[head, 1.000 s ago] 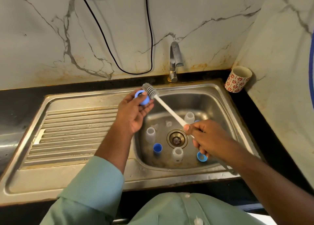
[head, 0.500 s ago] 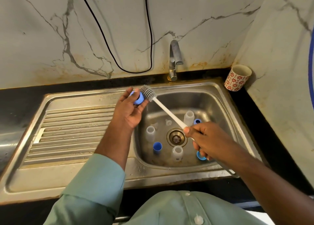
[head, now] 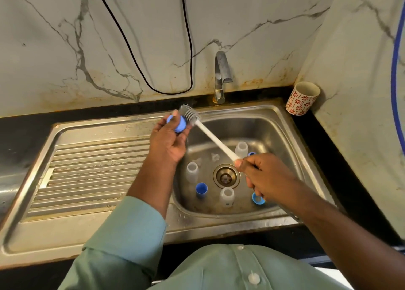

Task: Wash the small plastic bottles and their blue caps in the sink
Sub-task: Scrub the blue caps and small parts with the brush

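I see a blue cap [head: 179, 123] pinched in my left hand [head: 169, 140] above the sink [head: 274, 123] rim, bottle brush [head: 190, 115] bristles touching it (handle gripped by my right hand [head: 266, 175]), bottles [head: 192, 172] standing below.

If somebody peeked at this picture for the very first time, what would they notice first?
Probably the two hands above the sink: the left hand holds a blue cap, and the right hand presses a white brush against it. Next, the little clear bottles and blue caps down around the drain. Then the red-flowered cup in the right corner.
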Available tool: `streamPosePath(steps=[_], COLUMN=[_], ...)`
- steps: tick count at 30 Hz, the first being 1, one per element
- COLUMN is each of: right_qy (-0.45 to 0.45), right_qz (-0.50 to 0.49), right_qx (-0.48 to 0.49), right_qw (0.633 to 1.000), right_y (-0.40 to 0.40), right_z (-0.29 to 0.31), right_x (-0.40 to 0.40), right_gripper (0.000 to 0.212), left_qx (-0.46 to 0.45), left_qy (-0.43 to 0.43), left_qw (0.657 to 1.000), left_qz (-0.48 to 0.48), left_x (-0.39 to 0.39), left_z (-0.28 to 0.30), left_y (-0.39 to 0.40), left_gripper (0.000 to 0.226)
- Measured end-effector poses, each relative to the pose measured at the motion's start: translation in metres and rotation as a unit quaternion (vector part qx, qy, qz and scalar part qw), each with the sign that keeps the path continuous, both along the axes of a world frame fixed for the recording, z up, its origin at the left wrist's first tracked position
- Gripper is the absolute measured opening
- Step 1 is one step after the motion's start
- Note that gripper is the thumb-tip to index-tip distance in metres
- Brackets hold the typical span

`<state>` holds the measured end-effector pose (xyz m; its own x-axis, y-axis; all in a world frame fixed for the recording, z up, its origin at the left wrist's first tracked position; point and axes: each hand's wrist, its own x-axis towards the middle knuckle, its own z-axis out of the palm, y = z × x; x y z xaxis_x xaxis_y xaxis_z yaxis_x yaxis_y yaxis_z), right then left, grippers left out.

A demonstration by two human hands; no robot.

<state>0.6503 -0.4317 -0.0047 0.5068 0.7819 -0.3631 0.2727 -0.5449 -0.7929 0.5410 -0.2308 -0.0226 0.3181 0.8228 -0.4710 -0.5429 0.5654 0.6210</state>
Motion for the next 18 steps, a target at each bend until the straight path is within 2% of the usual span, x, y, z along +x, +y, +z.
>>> streamPosePath(steps=[2,5,6,10,11,13,18], right_qy=[0.004,0.009,0.007,0.001,0.004,0.009,0.003], right_qz=[0.012,-0.016,-0.013,0.031,0.024,-0.002,0.027], right_qx=[-0.011,0.0,0.002,-0.018,-0.018,-0.01,0.0], right_qw=[1.0,1.0,1.0,0.999,1.0,1.0,1.0], right_y=[-0.004,0.004,0.005,-0.008,-0.006,0.001,-0.009], right_z=[0.0,0.0,0.001,-0.001,-0.002,-0.005,-0.005], right_x=[-0.002,-0.001,-0.001,-0.005,-0.006,-0.006,-0.009], right_gripper=[0.036,0.037,0.038,0.038,0.039,0.043,0.039], left_qx=[0.001,0.006,0.0,-0.006,-0.002,-0.003,0.005], left_qy=[0.002,0.038,0.038,0.021,0.029,0.048,0.027], left_qw=[1.0,0.995,0.996,0.999,0.999,0.998,0.999], left_qz=[-0.004,-0.089,-0.084,-0.034,-0.039,-0.045,0.033], left_x=[-0.002,0.004,0.003,-0.011,-0.01,-0.003,-0.005], left_z=[0.001,-0.002,-0.002,-0.004,-0.005,-0.005,-0.012], left_y=[0.003,-0.008,-0.007,0.015,0.013,0.004,0.01], left_gripper=[0.042,0.032,0.035,0.075,0.076,0.065,0.06])
